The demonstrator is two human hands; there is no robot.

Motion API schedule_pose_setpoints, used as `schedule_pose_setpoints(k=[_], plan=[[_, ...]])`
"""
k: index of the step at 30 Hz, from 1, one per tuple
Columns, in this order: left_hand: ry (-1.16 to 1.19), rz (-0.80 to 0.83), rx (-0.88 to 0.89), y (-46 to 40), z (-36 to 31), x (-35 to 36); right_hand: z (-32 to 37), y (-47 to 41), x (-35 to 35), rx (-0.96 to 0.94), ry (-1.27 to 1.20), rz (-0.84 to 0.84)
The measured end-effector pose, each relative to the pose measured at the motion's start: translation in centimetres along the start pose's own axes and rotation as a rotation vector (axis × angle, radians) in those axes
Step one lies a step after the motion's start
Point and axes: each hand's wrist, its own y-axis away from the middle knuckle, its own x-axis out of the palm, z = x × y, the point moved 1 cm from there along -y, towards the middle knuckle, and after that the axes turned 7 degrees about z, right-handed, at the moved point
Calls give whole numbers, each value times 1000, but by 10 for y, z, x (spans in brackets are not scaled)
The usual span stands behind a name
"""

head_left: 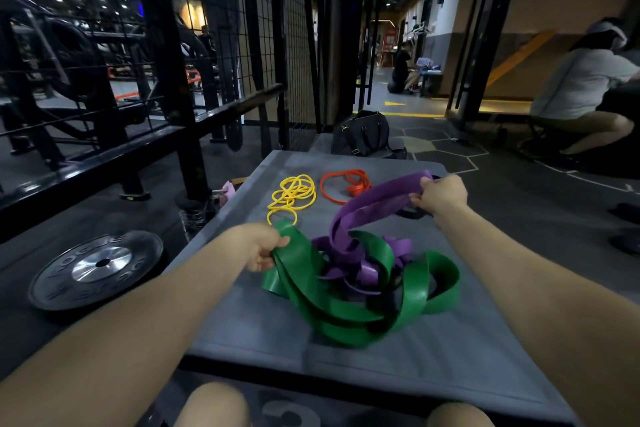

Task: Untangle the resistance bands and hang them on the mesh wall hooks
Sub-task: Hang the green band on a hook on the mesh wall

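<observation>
Seen from above, on a grey padded bench [346, 367] in a dim gym: left hand [264, 246] curled around one end of a wide green band [349, 315], thumb on top, fingers tucked beneath. Right hand [439, 196] raised near the far right corner, fingers and thumb pinching a loop of a purple band [377, 196], drawn up in a taut arc from the heap. Green and purple bands knotted together in a pile at mid-bench, between the two forearms. Further back, lying apart from the pile: a thin yellow band [292, 196] in loose coils, and a thin orange band [343, 184] beside it to the right. Black mesh wall [277, 38] standing beyond the bench's far left corner. Weight plate [98, 267] flat on the floor to the left; dark bag [362, 133] on the floor behind the bench.
</observation>
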Motion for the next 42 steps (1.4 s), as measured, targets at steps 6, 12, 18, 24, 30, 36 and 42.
schedule_pose_setpoints(k=[6, 12, 18, 24, 30, 36, 42], plan=[[-468, -225, 76, 9, -2, -2, -10, 8, 21, 30, -84, 43], [-518, -311, 464, 3, -43, 27, -15, 2, 31, -60, -31, 112], [-603, -235, 615, -33, -70, 67, -39, -19, -13, -28, -76, 57], [-656, -44, 594, -75, -83, 109, -70, -30, -38, 5, -21, 31], [-819, 253, 412, -94, -86, 130, -85, -35, -48, 10, -50, 64], [-1278, 445, 166, -89, -90, 133, -91, -35, -61, 21, -72, 40], [-1582, 432, 297, -76, -83, 138, -85, -28, -70, 5, -72, 18]])
